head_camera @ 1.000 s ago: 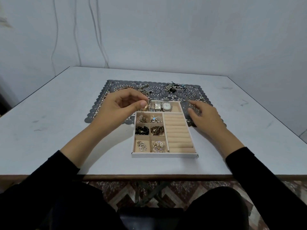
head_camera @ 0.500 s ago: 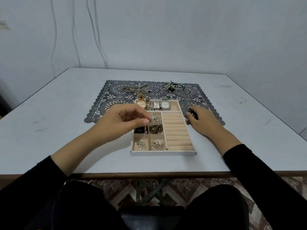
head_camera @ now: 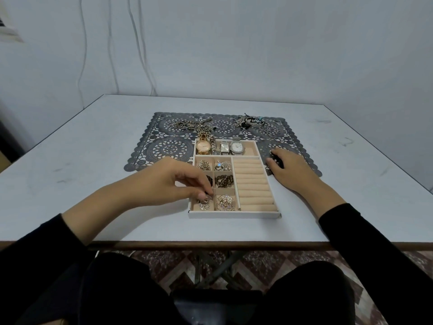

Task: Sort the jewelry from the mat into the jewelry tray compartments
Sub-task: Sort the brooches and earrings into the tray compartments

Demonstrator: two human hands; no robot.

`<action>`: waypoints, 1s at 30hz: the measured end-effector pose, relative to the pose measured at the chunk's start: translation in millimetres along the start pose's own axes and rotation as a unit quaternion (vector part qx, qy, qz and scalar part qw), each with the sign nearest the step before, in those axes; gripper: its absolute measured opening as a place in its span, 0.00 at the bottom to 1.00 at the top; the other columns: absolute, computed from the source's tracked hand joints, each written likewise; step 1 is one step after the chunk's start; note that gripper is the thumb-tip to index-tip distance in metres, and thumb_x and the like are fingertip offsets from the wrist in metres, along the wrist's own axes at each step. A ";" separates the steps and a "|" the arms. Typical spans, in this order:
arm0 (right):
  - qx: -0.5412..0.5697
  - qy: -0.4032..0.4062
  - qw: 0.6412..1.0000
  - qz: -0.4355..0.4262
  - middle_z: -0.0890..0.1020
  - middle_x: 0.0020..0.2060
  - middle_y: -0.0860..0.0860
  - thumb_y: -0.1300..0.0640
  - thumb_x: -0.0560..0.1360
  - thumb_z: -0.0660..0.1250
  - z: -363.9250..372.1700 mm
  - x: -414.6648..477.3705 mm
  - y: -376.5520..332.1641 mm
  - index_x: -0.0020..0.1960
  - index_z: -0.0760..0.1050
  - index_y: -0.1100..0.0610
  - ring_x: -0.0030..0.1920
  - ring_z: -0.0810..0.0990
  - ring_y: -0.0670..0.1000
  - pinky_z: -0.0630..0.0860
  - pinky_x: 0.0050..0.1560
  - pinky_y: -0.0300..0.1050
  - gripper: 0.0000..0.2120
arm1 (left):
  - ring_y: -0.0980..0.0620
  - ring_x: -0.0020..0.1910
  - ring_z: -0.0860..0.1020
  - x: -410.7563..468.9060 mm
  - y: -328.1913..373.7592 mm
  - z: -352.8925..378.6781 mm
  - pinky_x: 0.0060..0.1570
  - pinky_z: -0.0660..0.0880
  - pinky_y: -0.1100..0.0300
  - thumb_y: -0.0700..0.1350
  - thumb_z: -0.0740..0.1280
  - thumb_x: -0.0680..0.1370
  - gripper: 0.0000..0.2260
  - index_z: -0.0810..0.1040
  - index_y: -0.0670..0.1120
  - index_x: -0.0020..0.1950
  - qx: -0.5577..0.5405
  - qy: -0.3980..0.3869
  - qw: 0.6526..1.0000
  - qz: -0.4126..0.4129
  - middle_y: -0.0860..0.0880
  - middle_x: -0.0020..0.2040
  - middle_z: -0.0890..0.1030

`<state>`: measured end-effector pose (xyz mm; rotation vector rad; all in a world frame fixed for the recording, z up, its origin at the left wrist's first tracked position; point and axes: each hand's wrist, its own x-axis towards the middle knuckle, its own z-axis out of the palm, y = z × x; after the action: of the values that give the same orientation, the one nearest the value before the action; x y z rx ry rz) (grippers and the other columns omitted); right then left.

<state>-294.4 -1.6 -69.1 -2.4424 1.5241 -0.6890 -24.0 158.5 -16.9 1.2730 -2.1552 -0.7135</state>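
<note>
A white jewelry tray (head_camera: 234, 215) with beige compartments stands partly on a dark lace mat (head_camera: 168, 148). Its far compartment holds a gold watch (head_camera: 203, 146) and silver watches (head_camera: 236, 147). The small left compartments hold earrings and brooches, and the ring rolls (head_camera: 251, 184) on the right are bare. My left hand (head_camera: 168, 181) reaches into the near-left compartment, fingertips pinched on a small silver piece (head_camera: 203, 204). My right hand (head_camera: 293, 170) lies flat on the mat right of the tray, fingertips touching a small dark piece (head_camera: 277, 161). Chains (head_camera: 189, 125), bracelets (head_camera: 251, 120) and rings (head_camera: 271, 132) lie on the mat's far side.
The white table (head_camera: 93, 160) ends at a brown front edge close to my body. Grey walls rise behind it, with thin cables hanging at the back left. A patterned floor shows below the table.
My left hand has come back from the far left of the tray, near the gold watch, to the near-left compartment with its fingers pinched. My right hand has barely shifted.
</note>
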 end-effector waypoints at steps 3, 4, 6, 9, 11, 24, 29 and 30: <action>-0.001 0.000 1.000 -0.003 0.79 0.48 0.56 0.53 0.80 0.59 1.4 0.4 1.5 0.54 0.75 0.62 0.51 0.76 0.57 0.66 0.45 0.45 0.14 | 0.58 0.45 0.84 0.0 2.5 -2.9 0.52 0.79 0.60 0.40 0.73 0.75 0.07 0.85 0.48 0.52 0.035 -0.028 0.999 -0.001 0.60 0.44 0.85; -0.001 -0.001 1.000 -0.003 0.80 0.50 0.56 0.53 0.80 0.59 1.6 0.6 1.7 0.56 0.75 0.62 0.52 0.76 0.56 0.65 0.45 0.44 0.14 | 0.59 0.45 0.84 0.3 3.3 -3.8 0.53 0.79 0.60 0.40 0.73 0.75 0.07 0.85 0.48 0.52 0.039 -0.036 0.999 -0.005 0.60 0.44 0.85; 0.002 -0.001 1.000 -0.002 0.79 0.53 0.56 0.53 0.80 0.59 1.2 0.7 1.1 0.60 0.74 0.61 0.55 0.76 0.56 0.65 0.48 0.43 0.15 | 0.59 0.45 0.83 1.5 4.4 -4.7 0.53 0.79 0.59 0.40 0.73 0.75 0.08 0.85 0.48 0.52 0.047 -0.046 0.998 -0.011 0.61 0.45 0.85; 0.004 -0.001 1.000 0.002 0.79 0.57 0.57 0.52 0.80 0.59 1.3 0.8 1.7 0.63 0.73 0.61 0.57 0.75 0.56 0.67 0.53 0.44 0.16 | 0.57 0.46 0.84 3.7 4.3 -5.0 0.53 0.79 0.59 0.40 0.72 0.76 0.08 0.85 0.49 0.52 0.049 -0.059 0.997 -0.016 0.58 0.46 0.85; 0.005 -0.001 1.000 0.007 0.79 0.59 0.56 0.52 0.80 0.59 1.8 1.0 2.7 0.65 0.73 0.60 0.59 0.75 0.55 0.67 0.55 0.44 0.18 | 0.56 0.46 0.84 4.4 3.6 -5.6 0.53 0.79 0.59 0.40 0.72 0.76 0.08 0.85 0.49 0.53 0.041 -0.065 0.997 -0.021 0.57 0.46 0.85; 0.022 0.000 0.999 0.031 0.80 0.45 0.50 0.52 0.80 0.59 -6.3 13.9 6.3 0.54 0.78 0.56 0.47 0.75 0.51 0.64 0.44 0.40 0.12 | 0.61 0.41 0.80 34.7 -42.7 -31.4 0.42 0.74 0.68 0.42 0.68 0.79 0.06 0.82 0.49 0.53 -0.034 0.184 0.979 -0.078 0.55 0.44 0.84; 0.039 0.025 0.998 0.051 0.80 0.49 0.50 0.54 0.78 0.61 -12.3 40.5 13.0 0.56 0.78 0.55 0.48 0.73 0.47 0.66 0.49 0.39 0.11 | 0.56 0.54 0.76 60.9 -86.8 -40.2 0.56 0.73 0.57 0.48 0.64 0.81 0.10 0.78 0.53 0.61 0.091 0.222 0.959 -0.149 0.58 0.55 0.79; 0.042 0.027 0.998 0.046 0.80 0.51 0.51 0.55 0.78 0.61 -13.1 46.7 13.2 0.57 0.78 0.56 0.48 0.72 0.47 0.66 0.50 0.38 0.11 | 0.55 0.56 0.75 67.1 -95.4 -42.1 0.58 0.72 0.55 0.48 0.63 0.81 0.11 0.77 0.52 0.63 0.120 0.216 0.956 -0.159 0.57 0.57 0.77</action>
<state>-294.0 -47.8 -49.3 -2.2951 1.5816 -0.7918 35.1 51.6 -39.0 1.7450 -1.7329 -0.2550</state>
